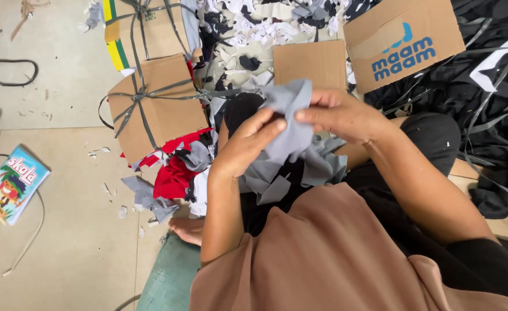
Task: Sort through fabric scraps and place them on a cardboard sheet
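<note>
above the lap, the left hand (248, 144) and right hand (337, 115) each pinch 1 grey fabric scrap (288, 124) between thumb and fingertips. a loosened pinch could drop it into the scrap pile (179, 170) below, where it would blend in. both forearms hide the lap.

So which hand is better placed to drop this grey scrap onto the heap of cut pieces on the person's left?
Probably the left hand: it already pinches the grey scrap and sits nearer the red and grey heap. The right hand grips the scrap's far side.
</note>
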